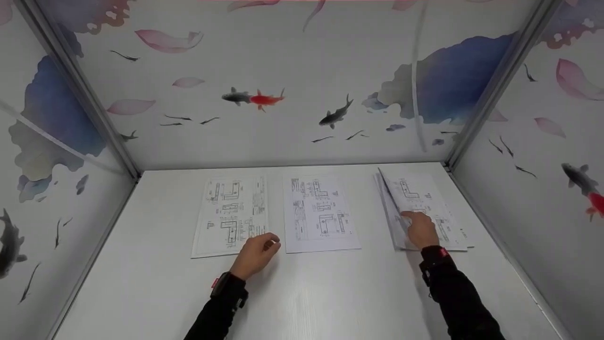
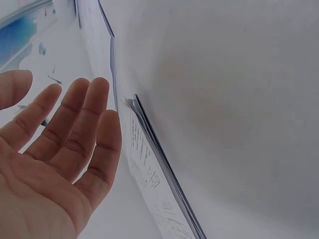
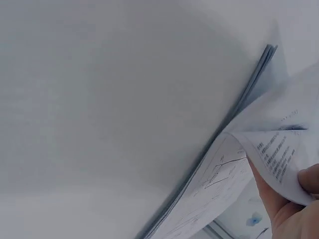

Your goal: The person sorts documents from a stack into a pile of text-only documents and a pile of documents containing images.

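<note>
My right hand (image 1: 422, 230) pinches the left edge of the top sheet (image 3: 279, 154) on the right-hand stack of printed drawings (image 1: 443, 226). That edge is lifted and bent, and in the right wrist view the thumb (image 3: 310, 178) presses on the paper with fingers beneath it. My left hand (image 1: 256, 255) hovers at the lower right corner of the left stack of drawings (image 1: 212, 226), holding nothing. Its fingers (image 2: 75, 129) are spread and loosely bent in the left wrist view. Between the two stacks lies a middle drawing sheet (image 1: 321, 212), flat on the table.
The white table (image 1: 306, 293) is bounded by a back panel (image 1: 283, 137) and two side panels, printed with fish and petals. Metal posts (image 1: 457, 137) stand at the back corners. The right stack's lower sheets (image 1: 468, 241) stick out at its right.
</note>
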A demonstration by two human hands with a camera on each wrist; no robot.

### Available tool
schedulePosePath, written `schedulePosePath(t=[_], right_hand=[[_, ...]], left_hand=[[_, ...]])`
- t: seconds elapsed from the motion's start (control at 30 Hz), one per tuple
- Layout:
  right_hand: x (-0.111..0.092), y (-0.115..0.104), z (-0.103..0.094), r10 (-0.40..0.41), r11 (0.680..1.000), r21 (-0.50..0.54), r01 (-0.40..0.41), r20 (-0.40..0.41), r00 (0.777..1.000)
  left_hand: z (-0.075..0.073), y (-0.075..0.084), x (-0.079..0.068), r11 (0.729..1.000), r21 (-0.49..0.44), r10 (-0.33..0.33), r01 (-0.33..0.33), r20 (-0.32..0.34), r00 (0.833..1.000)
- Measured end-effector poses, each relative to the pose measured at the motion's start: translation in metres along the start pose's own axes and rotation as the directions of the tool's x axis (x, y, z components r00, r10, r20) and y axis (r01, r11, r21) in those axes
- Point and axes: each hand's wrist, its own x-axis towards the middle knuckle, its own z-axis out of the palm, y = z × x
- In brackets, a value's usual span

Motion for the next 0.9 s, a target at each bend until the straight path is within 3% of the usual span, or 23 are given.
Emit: schedulePosePath(t=[0.2,0.33,0.6,0.9], right_hand=[[0.001,-0.008,0.007,0.097,0.995,-0.014,-0.096,0.04,0.995],[-0.002,-0.011,0.015,0.159,0.987,-0.029,-0.159,0.026,0.987],[-0.006,-0.019,0.025,0.123,0.982,-0.142,-0.125,-0.021,0.992],[-0.006,-0.016,0.025,0.039,0.992,-0.115,-0.052,-0.11,0.993]], left_hand=[[0.0,-0.002,-0.001,1.0,0.005,-0.016,0.016,0.007,1.0],[-0.001,-0.004,-0.002,1.0,0.016,-0.009,0.009,0.014,1.0],[0.0,-0.006,-0.002,1.0,-0.005,-0.002,0.002,0.032,0.999],[0.0,-0.007,-0.001,1.0,-0.019,0.013,-0.012,0.052,0.999]])
